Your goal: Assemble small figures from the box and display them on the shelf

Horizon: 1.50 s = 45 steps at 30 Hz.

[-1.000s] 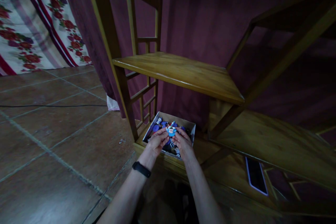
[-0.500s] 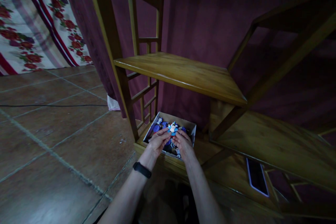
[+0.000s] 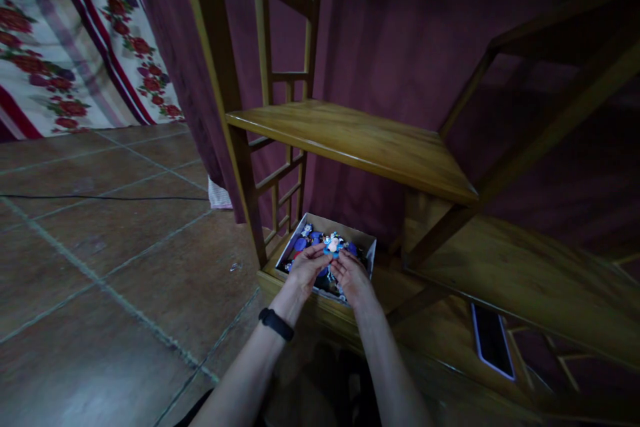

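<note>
Left hand (image 3: 307,269) and right hand (image 3: 353,279) pinch the toy (image 3: 333,245) between their fingers, low over the box (image 3: 372,255), perhaps so any slip falls inside!

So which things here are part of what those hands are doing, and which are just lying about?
In use:
left hand and right hand
small blue-and-white toy, held between them
open box below

Just about:
phone, off to the right
black cord
flowered cloth
</note>
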Motion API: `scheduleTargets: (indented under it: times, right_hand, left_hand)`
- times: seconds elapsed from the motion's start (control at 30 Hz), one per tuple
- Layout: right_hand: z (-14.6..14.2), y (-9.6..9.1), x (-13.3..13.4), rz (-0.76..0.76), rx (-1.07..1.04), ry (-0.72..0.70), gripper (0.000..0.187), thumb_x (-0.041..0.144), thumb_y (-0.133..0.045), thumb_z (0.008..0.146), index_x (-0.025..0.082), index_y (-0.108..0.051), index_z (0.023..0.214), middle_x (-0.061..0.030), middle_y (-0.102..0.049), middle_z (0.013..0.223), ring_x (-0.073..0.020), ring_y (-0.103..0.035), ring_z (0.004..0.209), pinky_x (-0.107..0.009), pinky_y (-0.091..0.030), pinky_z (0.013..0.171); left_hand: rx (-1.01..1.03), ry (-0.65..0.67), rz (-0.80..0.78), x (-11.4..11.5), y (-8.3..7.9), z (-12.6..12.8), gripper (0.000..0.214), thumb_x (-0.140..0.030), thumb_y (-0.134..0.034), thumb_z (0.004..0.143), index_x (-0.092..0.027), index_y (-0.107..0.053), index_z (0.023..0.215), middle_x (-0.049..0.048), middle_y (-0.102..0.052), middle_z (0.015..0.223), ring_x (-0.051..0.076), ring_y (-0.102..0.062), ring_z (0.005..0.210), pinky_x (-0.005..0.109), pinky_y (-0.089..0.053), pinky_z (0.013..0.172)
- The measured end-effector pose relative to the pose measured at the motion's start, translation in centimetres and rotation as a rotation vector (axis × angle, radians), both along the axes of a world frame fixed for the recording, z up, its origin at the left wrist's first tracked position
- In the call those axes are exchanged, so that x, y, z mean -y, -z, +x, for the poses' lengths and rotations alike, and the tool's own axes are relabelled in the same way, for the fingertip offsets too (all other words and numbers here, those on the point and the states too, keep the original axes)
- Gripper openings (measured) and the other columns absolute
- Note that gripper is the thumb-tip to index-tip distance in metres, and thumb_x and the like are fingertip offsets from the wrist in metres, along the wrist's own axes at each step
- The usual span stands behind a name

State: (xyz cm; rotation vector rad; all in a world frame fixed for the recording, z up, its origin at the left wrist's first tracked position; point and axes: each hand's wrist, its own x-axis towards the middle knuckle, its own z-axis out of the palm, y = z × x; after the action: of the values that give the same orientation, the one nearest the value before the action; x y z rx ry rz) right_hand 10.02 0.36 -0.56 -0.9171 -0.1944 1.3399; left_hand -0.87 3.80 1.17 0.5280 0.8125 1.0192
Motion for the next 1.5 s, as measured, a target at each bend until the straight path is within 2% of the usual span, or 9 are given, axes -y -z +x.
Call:
scheduleTargets:
  times: [0.27,0.63,0.8,0.9,1.17,1.37,1.5]
  right_hand:
    - [-0.1,0.7,-0.1,-0.014,-0.028,-0.026,0.01,0.02,-0.071,0.069,0.018,-0.063,0.075,-0.0007,-0.069,0.07,-0.0109,-0.064,0.065,-0.021,-0.053,0.065]
    - [-0.7,0.6,-0.1,-0.03,0.029,-0.071,0.015,0.022,-0.071,0.067,0.019,-0.063,0.079,0.0005,-0.07,0.074,-0.0108,-0.065,0.067,-0.02,-0.052,0.062]
    - [-0.8,0.4,0.0,-0.025,0.042,-0.08,0.017,0.022,-0.072,0.066,0.019,-0.063,0.079,0.0011,-0.069,0.073,-0.01,-0.064,0.065,-0.02,-0.051,0.06]
    - [-0.7,0.2,0.1,-0.026,0.089,-0.075,0.021,0.022,-0.072,0.065,0.02,-0.063,0.083,0.0013,-0.069,0.073,-0.0105,-0.063,0.064,-0.021,-0.051,0.06]
    - [-0.7,-0.4,0.5,0.047,0.273,-0.039,0.03,0.031,-0.073,0.063,0.02,-0.063,0.089,-0.002,-0.07,0.081,-0.0124,-0.063,0.069,-0.024,-0.05,0.062]
    - [-0.7,-0.6,0.6,0.079,0.429,-0.01,0.032,0.035,-0.073,0.062,0.021,-0.061,0.089,0.0008,-0.067,0.08,-0.0115,-0.061,0.07,-0.023,-0.049,0.062]
    - [-0.7,-0.8,0.4,0.093,0.523,0.025,0.03,0.034,-0.071,0.062,0.02,-0.06,0.086,0.0019,-0.064,0.077,-0.0108,-0.059,0.065,-0.022,-0.048,0.058]
  left_hand:
    - [-0.038,-0.034,0.006,0.4,0.2,0.3,0.037,-0.004,-0.075,0.057,-0.014,-0.059,0.088,0.0026,-0.066,0.069,0.012,-0.063,0.063,0.023,-0.049,0.063]
    - [-0.182,-0.19,0.21,0.6,0.6,1.0,0.042,-0.003,-0.072,0.051,-0.015,-0.057,0.089,-0.0041,-0.057,0.068,0.007,-0.053,0.057,0.02,-0.042,0.059]
    - [-0.181,-0.213,0.196,0.5,0.7,1.0,0.04,-0.002,-0.072,0.051,-0.015,-0.056,0.085,-0.006,-0.054,0.063,0.006,-0.051,0.054,0.019,-0.041,0.057]
    - [-0.134,-0.185,0.127,0.3,0.7,0.7,0.04,-0.002,-0.074,0.051,-0.014,-0.056,0.085,-0.0046,-0.056,0.062,0.007,-0.054,0.055,0.02,-0.042,0.058]
    - [0.068,0.035,-0.02,-0.3,0.0,-0.7,0.027,-0.004,-0.071,0.064,-0.013,-0.06,0.088,0.0045,-0.067,0.073,0.01,-0.063,0.062,0.02,-0.05,0.065]
    - [0.1,0.063,-0.084,0.1,-0.8,-0.7,0.007,-0.014,-0.067,0.072,-0.014,-0.063,0.078,0.0055,-0.069,0.074,0.013,-0.065,0.068,0.023,-0.052,0.068]
    - [0.082,0.089,-0.159,0.1,-0.8,-0.4,0.009,-0.022,-0.063,0.076,-0.013,-0.064,0.078,0.0073,-0.069,0.073,0.014,-0.065,0.067,0.024,-0.052,0.068]
